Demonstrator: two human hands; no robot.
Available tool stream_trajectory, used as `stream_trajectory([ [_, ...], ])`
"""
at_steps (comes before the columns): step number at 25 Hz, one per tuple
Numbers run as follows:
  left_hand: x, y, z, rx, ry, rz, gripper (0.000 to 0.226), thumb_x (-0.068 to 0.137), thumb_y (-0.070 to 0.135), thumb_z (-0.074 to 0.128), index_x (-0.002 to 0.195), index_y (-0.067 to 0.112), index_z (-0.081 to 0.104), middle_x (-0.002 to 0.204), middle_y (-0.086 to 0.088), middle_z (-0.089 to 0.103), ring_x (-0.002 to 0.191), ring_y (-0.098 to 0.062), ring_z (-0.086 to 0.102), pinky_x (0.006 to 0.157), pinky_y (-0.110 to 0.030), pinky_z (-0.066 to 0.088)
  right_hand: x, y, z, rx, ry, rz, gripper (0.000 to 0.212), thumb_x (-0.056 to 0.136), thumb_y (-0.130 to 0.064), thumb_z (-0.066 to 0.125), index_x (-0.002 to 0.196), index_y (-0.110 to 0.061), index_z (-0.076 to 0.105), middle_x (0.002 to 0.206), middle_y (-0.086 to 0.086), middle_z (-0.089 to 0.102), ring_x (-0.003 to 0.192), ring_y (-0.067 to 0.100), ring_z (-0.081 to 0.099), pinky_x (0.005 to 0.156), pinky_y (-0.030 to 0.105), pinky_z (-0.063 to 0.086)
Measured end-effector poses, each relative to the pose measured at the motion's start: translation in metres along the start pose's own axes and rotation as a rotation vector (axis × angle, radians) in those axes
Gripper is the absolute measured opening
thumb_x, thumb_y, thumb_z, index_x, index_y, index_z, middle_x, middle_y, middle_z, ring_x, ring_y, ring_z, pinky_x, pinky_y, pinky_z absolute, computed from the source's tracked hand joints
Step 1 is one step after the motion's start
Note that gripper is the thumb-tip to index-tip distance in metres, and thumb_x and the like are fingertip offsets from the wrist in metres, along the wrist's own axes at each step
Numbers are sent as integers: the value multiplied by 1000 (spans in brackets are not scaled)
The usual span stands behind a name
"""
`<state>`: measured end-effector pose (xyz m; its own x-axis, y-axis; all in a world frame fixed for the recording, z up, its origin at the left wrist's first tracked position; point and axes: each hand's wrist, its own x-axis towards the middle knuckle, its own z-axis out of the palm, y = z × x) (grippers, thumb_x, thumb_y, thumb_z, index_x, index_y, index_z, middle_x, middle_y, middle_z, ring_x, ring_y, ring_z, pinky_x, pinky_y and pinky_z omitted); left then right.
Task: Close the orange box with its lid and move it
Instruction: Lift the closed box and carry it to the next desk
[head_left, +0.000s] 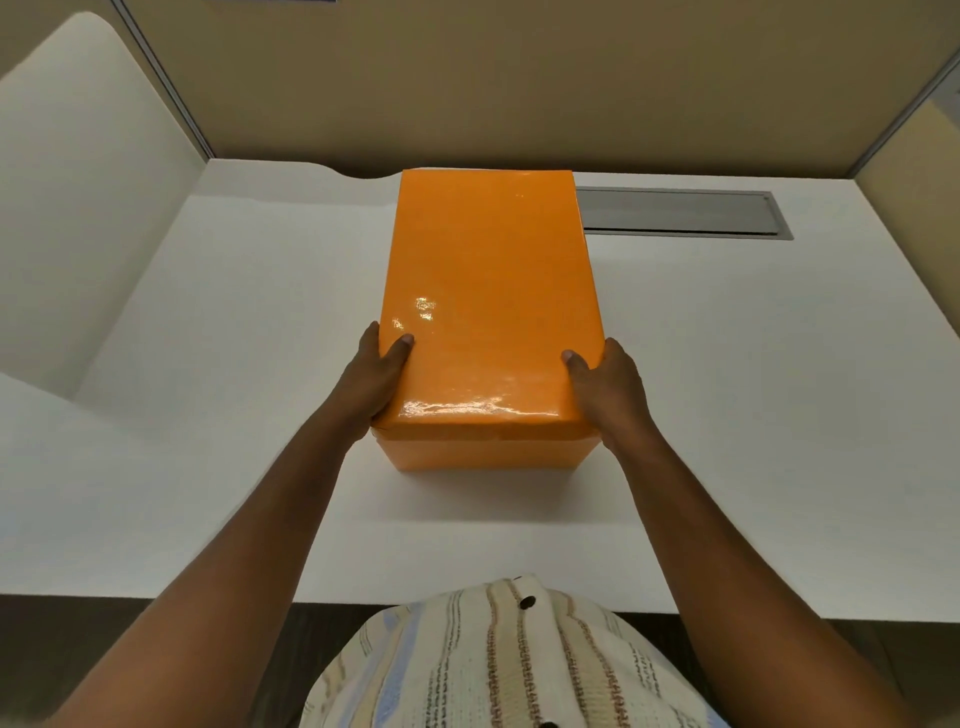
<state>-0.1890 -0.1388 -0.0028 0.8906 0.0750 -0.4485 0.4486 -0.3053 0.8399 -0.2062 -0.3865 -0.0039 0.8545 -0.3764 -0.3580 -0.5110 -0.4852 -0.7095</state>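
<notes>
White desk spreads out in front of you, walled in by tan partition panels at the back and on both sides, with one grey metal slot set flush into the desk top toward the far right.

You have one orange box standing on the middle of that desk, long side running away from you. Its lid is already on: a glossy orange top that overhangs the body all round, with a seam showing on the near face where the lid's skirt ends and the slightly paler lower body begins. The surface looks wrapped in shiny film, wrinkled near the front edge and throwing bright glints. The far right corner of the box covers the left end of the slot.

Both of your hands are on the near corners of the lid. Your left hand wraps the left corner, thumb lying on top and the fingers curled down the side out of sight. Your right hand mirrors it on the right corner, thumb on top, fingers down the side. Each is closed around the lid's edge.

Two bare forearms, two hands, one box, one lid. Your striped knit shirt with dark buttons fills the bottom of the view.
</notes>
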Motion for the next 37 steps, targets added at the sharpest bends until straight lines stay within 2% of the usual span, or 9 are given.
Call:
stream_trajectory([
  [4, -6, -4, 13, 53, 147, 88, 58, 96, 48, 36, 146, 20, 25, 146, -7, 44, 125, -33, 50, 97, -43, 41, -10, 7, 11, -137, 76, -39, 68, 97, -47, 38, 151, -11, 20, 153, 13, 35, 136, 35, 41, 104, 49, 40],
  [8, -4, -12, 15, 135, 179, 116, 60, 96, 50, 33, 146, 20, 25, 146, -8, 46, 124, -35, 51, 101, -49, 41, -20, 12, 18, -293, 165, -107, 68, 99, -47, 29, 153, -10, 11, 156, 12, 30, 134, 35, 45, 100, 45, 44],
  [15, 4, -11, 11, 42, 114, 47, 72, 94, 51, 37, 150, 30, -2, 158, -6, 25, 137, -36, 38, 108, -52, 33, -11, 9, 7, -254, -8, -114, 64, 99, -47, 28, 153, -31, -3, 151, 12, 35, 128, 36, 49, 96, 45, 45],
  [17, 11, -8, 6, 60, 98, 31, 73, 91, 59, 33, 150, 32, 0, 161, -4, 17, 142, -34, 29, 110, -55, 28, -2, 7, 1, -296, -26, -101, 64, 97, -51, 30, 152, -33, 5, 151, 13, 34, 131, 37, 45, 100, 48, 42],
  [20, 27, 4, -2, 172, 173, 115, 71, 92, 59, 28, 152, 28, 6, 162, -5, 12, 146, -32, 20, 113, -56, 22, 15, 0, -3, -374, 128, -191, 64, 93, -57, 35, 148, -26, 23, 154, 11, 30, 134, 38, 41, 101, 51, 41],
  [25, 62, 35, -7, 191, 152, 269, 64, 95, 52, 33, 151, 27, 12, 159, -5, 22, 142, -30, 30, 112, -53, 26, 70, -30, -3, -353, 70, -316, 63, 99, -48, 32, 154, -23, 13, 163, 3, 11, 145, 34, 25, 112, 50, 30],
  [28, 71, 40, -3, 159, 100, 305, 57, 99, 41, 32, 150, 27, 12, 158, -3, 26, 138, -28, 36, 109, -45, 31, 90, -39, 1, -314, 34, -351, 60, 101, -40, 32, 154, -16, 16, 162, 3, 15, 145, 31, 28, 115, 45, 27],
  [34, 87, 37, 0, 145, 101, 271, 57, 99, 40, 32, 151, 29, 9, 156, -4, 30, 136, -30, 40, 108, -46, 35, 93, -37, 9, -300, 67, -342, 56, 103, -34, 30, 153, -14, 17, 161, 5, 20, 144, 31, 31, 115, 42, 27],
  [37, 89, 35, 0, 165, 130, 282, 58, 98, 39, 37, 150, 26, 15, 156, -4, 31, 136, -30, 40, 108, -47, 35, 94, -43, 6, -347, 89, -350, 54, 102, -35, 33, 150, -10, 28, 155, 10, 35, 137, 33, 42, 111, 43, 35],
])
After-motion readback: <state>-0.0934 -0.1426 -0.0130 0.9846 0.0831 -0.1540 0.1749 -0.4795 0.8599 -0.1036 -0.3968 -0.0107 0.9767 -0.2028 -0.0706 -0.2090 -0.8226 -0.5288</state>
